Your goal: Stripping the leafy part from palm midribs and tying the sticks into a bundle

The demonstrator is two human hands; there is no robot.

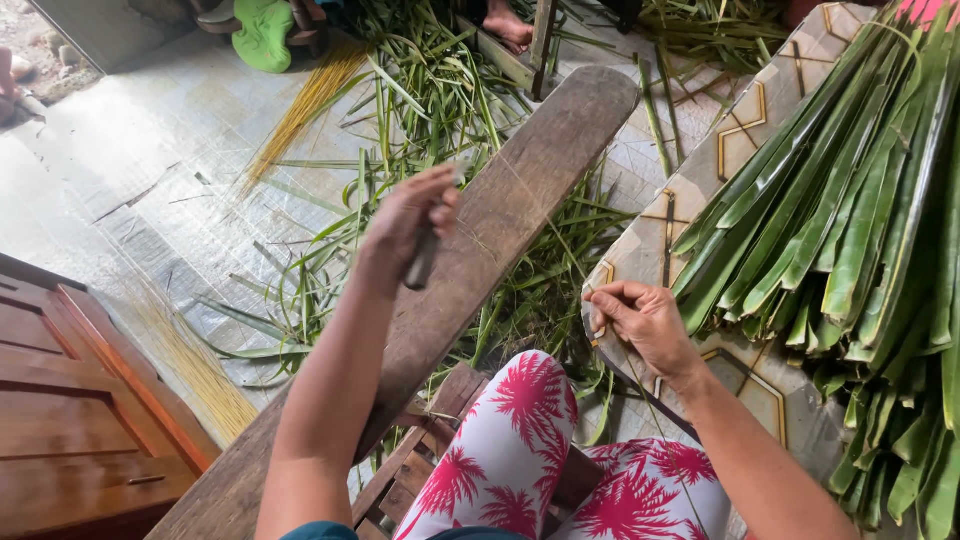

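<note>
The person sits behind a long, worn brown wooden plank (470,270) that slopes up and away over the knees. The left hand (412,222) is closed around a short dark-handled tool (424,258), probably a knife, held over the middle of the plank; the blade itself cannot be made out. The right hand (645,318) is pinched narrow, fingertips together on a thin pale leaf rib (640,385) that runs down past the wrist.

Risks, as judged from this position:

1. The rib is thin and under pull. A sharp tug or a kink at the pinch point could snap it.
2. The tool hand works close to the plank edge. A slip could send the tool toward the leg in the red-and-white palm-print trousers (520,440) directly below.
3. The loose green leaf strips (420,110) on the floor could tangle with the rib.
4. The stacked bundle of long green leaves (850,200) lies on a patterned mat (740,130) just beside the right hand; an elbow knock could spill it.
</note>
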